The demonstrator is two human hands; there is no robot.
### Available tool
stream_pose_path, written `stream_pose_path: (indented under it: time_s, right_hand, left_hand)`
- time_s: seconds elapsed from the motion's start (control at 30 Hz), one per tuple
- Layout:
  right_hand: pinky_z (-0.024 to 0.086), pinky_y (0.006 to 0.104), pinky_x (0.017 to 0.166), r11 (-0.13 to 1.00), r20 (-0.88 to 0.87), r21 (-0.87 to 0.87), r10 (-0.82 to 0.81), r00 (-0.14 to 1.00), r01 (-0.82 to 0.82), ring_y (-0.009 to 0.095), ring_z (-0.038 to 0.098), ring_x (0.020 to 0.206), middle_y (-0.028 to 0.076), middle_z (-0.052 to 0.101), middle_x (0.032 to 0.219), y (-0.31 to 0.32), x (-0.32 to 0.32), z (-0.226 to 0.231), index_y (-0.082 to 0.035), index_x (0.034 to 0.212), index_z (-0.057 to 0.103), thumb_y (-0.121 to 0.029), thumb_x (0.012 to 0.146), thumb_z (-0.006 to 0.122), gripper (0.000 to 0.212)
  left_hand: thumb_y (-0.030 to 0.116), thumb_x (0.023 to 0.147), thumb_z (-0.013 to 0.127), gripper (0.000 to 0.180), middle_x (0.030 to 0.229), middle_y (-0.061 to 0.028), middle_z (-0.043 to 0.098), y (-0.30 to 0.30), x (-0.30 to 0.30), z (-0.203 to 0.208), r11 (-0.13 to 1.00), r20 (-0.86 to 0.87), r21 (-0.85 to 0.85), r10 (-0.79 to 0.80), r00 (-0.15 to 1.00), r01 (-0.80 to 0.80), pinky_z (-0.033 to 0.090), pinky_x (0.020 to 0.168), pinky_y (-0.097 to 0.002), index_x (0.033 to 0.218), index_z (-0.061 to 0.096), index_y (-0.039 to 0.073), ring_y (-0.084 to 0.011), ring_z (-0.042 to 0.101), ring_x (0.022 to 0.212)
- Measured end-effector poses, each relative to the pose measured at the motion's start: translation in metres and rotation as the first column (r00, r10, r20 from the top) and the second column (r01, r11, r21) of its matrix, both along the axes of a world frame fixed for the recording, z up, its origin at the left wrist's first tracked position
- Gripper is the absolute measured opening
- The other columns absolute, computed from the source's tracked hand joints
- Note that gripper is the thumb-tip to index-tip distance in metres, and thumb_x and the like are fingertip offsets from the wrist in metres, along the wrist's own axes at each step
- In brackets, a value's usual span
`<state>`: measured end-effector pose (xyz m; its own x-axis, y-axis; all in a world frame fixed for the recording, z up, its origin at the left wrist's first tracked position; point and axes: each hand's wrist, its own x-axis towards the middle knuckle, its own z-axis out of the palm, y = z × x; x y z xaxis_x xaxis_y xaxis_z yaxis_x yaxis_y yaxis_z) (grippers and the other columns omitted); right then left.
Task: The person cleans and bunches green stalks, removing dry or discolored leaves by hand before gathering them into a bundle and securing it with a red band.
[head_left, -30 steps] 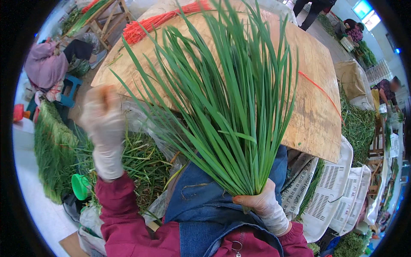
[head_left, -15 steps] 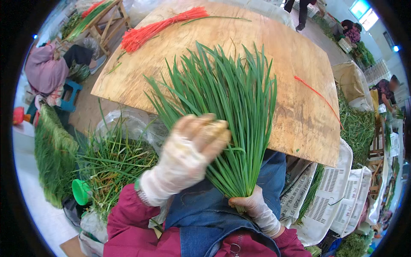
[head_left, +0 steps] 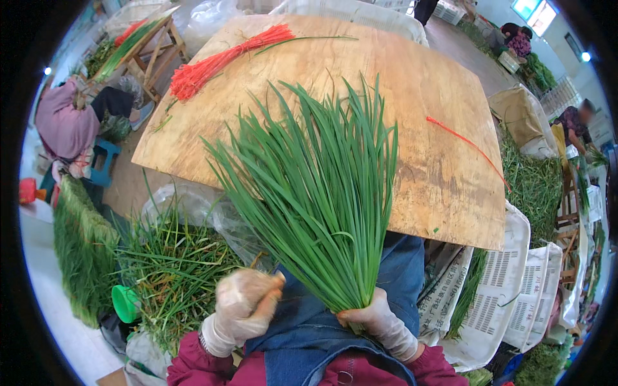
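Note:
A thick bunch of garlic chives [head_left: 328, 212] fans out over the near edge of the board. My gloved right hand [head_left: 380, 320] is closed around its pale stem ends, just above my lap. The leaves spread up and to the left, their tips over the wood. My gloved left hand [head_left: 248, 305] is apart from the bunch, lower left of it, with the fingers curled in and slightly blurred. Whether anything small is pinched in them is hidden. Beside that hand lies a heap of loose green and yellowed leaves [head_left: 187, 270].
On the wooden board [head_left: 444, 83] lie a bundle of red ties [head_left: 225, 61] and one single red tie [head_left: 468, 153]. White plastic crates [head_left: 492, 302] stand at the right. A green cup [head_left: 125, 303] is at the left. Other people sit or work farther off at both sides.
My left hand has come off the leaves, moving down and left toward my lap, and its fingers have curled in. My right hand keeps its hold on the stems.

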<state>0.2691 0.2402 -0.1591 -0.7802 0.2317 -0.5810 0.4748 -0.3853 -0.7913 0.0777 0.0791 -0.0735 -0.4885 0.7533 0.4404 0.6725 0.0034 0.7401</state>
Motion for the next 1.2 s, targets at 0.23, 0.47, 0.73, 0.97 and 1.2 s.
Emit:
stream_pose_path:
  time_s: [0.23, 0.47, 0.73, 0.97, 1.2]
  right_hand:
    - [0.038, 0.0309, 0.037, 0.951, -0.305, 0.036, -0.281, 0.910, 0.306, 0.024, 0.048, 0.042, 0.017, 0.053, 0.066, 0.015, 0.026, 0.099, 0.004, 0.111, 0.038, -0.028, 0.072, 0.053, 0.052]
    - [0.040, 0.0276, 0.031, 0.810, -0.844, -0.428, -0.198, 0.498, -0.402, 0.019, 0.049, 0.038, 0.019, 0.052, 0.078, 0.076, -0.032, 0.168, -0.005, 0.132, 0.008, -0.007, 0.075, 0.057, 0.075]
    - [0.036, 0.0266, 0.031, 0.900, -0.628, -0.374, -0.424, 0.653, 0.225, 0.016, 0.045, 0.037, 0.019, 0.052, 0.061, 0.084, -0.057, 0.165, 0.015, 0.095, 0.046, -0.009, 0.059, 0.062, 0.046]
    - [0.042, 0.0280, 0.039, 0.891, -0.384, -0.409, -0.362, 0.849, 0.195, 0.018, 0.051, 0.044, 0.014, 0.058, 0.068, 0.062, -0.074, 0.110, 0.009, 0.090, 0.052, -0.004, 0.061, 0.064, 0.034]
    - [0.045, 0.0283, 0.047, 0.967, -0.169, -0.224, -0.164, 0.972, 0.124, 0.020, 0.055, 0.053, 0.015, 0.058, 0.075, -0.006, -0.076, 0.091, 0.008, 0.095, 0.051, -0.002, 0.061, 0.064, 0.038]
  left_hand:
    - [0.012, 0.070, 0.057, 0.012, 0.073, -0.0119, 0.058, 0.050, 0.007, -0.002, 0.895, 0.031, -0.308, -0.330, 0.943, 0.323, 0.044, 0.061, -0.0367, 0.079, 0.059, 0.004, -0.0294, 0.056, 0.070]
    - [0.025, 0.076, 0.048, 0.038, 0.117, -0.0131, 0.047, 0.227, 0.011, -0.026, 0.893, -0.453, -0.137, -0.442, 0.774, 0.430, 0.032, 0.091, -0.0475, 0.110, 0.052, 0.009, -0.0309, 0.041, 0.112]
    - [0.013, 0.079, 0.042, 0.013, 0.056, -0.0052, 0.039, 0.121, -0.152, -0.060, 0.903, -0.794, -0.002, 0.260, 0.550, -0.429, 0.040, 0.047, -0.0348, 0.070, 0.050, 0.007, -0.0200, 0.042, 0.048]
    - [0.009, 0.077, 0.054, 0.025, 0.107, -0.0177, 0.053, -0.038, -0.095, 0.004, 0.580, -0.445, -0.260, 0.638, 0.629, -0.772, 0.039, 0.086, -0.0369, 0.100, 0.055, -0.002, -0.0285, 0.051, 0.099]
    - [0.040, 0.066, 0.071, 0.078, 0.111, -0.0134, 0.049, 0.023, -0.006, 0.008, 0.979, 0.954, 0.063, -0.115, 0.277, 0.193, 0.037, 0.087, -0.0290, 0.120, 0.036, -0.004, -0.0182, 0.047, 0.101]
